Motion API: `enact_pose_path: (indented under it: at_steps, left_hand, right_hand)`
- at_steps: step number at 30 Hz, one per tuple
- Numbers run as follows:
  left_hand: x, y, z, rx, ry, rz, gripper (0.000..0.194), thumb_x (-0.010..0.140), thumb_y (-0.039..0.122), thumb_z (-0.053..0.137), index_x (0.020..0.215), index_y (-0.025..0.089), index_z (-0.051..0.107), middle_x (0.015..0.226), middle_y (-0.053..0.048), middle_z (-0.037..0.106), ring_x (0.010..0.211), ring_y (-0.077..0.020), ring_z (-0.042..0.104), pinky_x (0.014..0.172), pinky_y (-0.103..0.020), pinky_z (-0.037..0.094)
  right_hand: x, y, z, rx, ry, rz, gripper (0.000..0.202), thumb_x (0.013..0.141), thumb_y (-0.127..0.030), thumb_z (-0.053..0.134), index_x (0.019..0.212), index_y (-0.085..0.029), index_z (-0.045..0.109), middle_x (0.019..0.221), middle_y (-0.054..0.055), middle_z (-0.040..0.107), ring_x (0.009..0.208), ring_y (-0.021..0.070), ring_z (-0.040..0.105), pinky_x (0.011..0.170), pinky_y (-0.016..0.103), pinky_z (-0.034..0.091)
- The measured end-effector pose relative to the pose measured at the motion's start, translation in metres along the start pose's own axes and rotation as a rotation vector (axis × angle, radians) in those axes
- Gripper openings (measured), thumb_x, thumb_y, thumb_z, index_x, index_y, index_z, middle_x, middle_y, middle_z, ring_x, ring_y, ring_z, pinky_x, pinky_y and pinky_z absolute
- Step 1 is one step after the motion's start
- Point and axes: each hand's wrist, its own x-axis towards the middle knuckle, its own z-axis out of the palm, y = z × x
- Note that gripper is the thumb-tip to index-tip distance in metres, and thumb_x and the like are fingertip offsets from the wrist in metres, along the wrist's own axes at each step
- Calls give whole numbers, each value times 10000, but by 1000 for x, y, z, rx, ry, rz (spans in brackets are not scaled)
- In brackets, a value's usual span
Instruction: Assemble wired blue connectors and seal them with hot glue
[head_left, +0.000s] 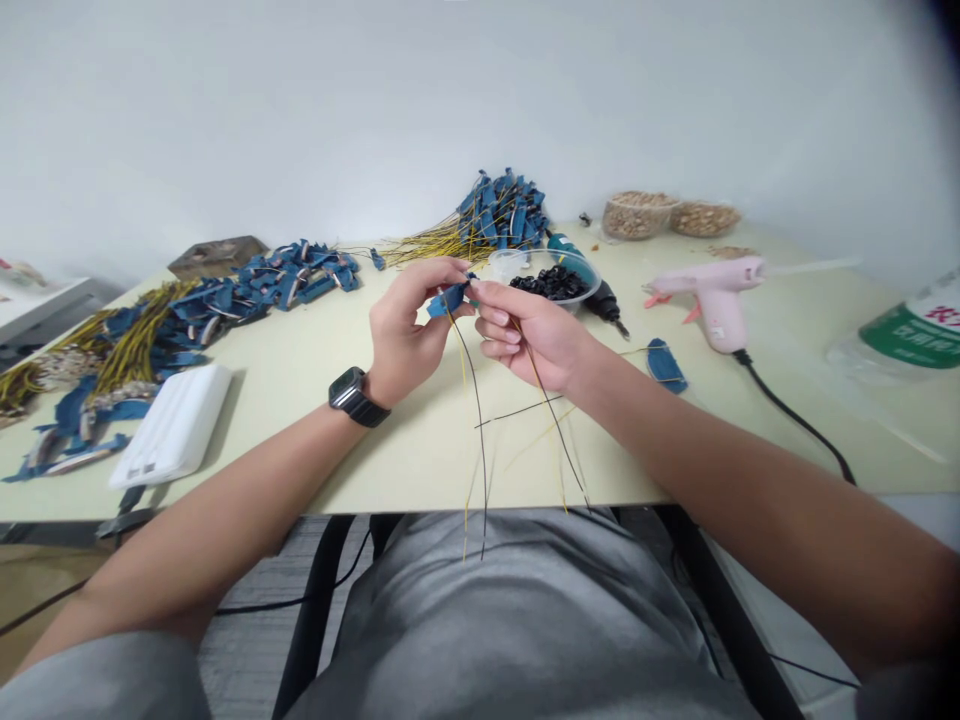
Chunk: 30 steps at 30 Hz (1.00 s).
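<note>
Over the middle of the table, my left hand (pixel 409 330) is closed on a small blue piece (pixel 448 300) with thin black and yellow wires (pixel 478 395) hanging from it. My right hand (pixel 540 335) meets it fingertip to fingertip, pinching at the right end of the blue piece, where a small dark part shows; fingers hide the details. More thin wires (pixel 551 410) trail below the right hand towards the table edge. Just behind the right hand stands a clear plastic bowl (pixel 589 265) of small black parts (pixel 553 283). To its right lies a single blue piece with wires (pixel 665 366).
A teal-and-black power tool (pixel 606 305) lies behind the bowl. A pink glue gun (pixel 724 300) with a cord is at right, near a plastic bottle (pixel 911 335). Blue wired pieces (pixel 502 215) are heaped at the back and left. A white power bank (pixel 174 425) sits front left.
</note>
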Motion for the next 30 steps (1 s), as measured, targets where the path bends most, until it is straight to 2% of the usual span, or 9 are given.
enact_pose_path:
  at_steps: [9, 13, 17, 22, 30]
  left_hand:
    - [-9, -12, 2, -52, -17, -150, 358, 1052, 518, 929, 1308, 318, 778, 1293, -49, 876, 1195, -254, 850, 999, -414, 705]
    - [-11, -13, 3, -67, -4, -168, 369, 1048, 528, 930, 1304, 314, 772, 1304, -58, 873, 1214, -254, 846, 1026, -416, 701]
    - [-12, -13, 4, -57, 1, -188, 362, 1078, 571, 882, 1295, 305, 769, 1270, -61, 868, 1193, -250, 844, 1004, -411, 699]
    - [-13, -15, 4, -15, -13, -226, 447, 1058, 686, 863, 1264, 305, 755, 1249, -66, 855, 1203, -267, 837, 1034, -451, 701]
    - [-12, -14, 5, -67, -16, -201, 404, 1075, 630, 867, 1300, 317, 744, 1253, -62, 846, 1212, -269, 836, 1065, -458, 696]
  right_hand:
    - [2, 3, -2, -4, 19, -5, 436, 1208, -179, 668, 790, -174, 545, 645, -102, 402, 494, 35, 236, 463, 155, 219]
    - [3, 2, -2, -18, 34, -17, 429, 1212, -163, 648, 792, -169, 554, 643, -99, 412, 494, 33, 239, 466, 155, 218]
    - [3, 3, -3, -41, 25, -30, 415, 1172, -191, 720, 797, -183, 542, 658, -99, 403, 507, 38, 234, 477, 160, 221]
    - [3, 5, -4, -78, 22, -37, 409, 1106, -224, 818, 811, -196, 536, 662, -101, 400, 517, 45, 232, 483, 161, 226]
    - [4, 7, -4, -71, 15, -51, 409, 1207, -196, 656, 809, -165, 570, 653, -102, 406, 499, 33, 246, 476, 167, 213]
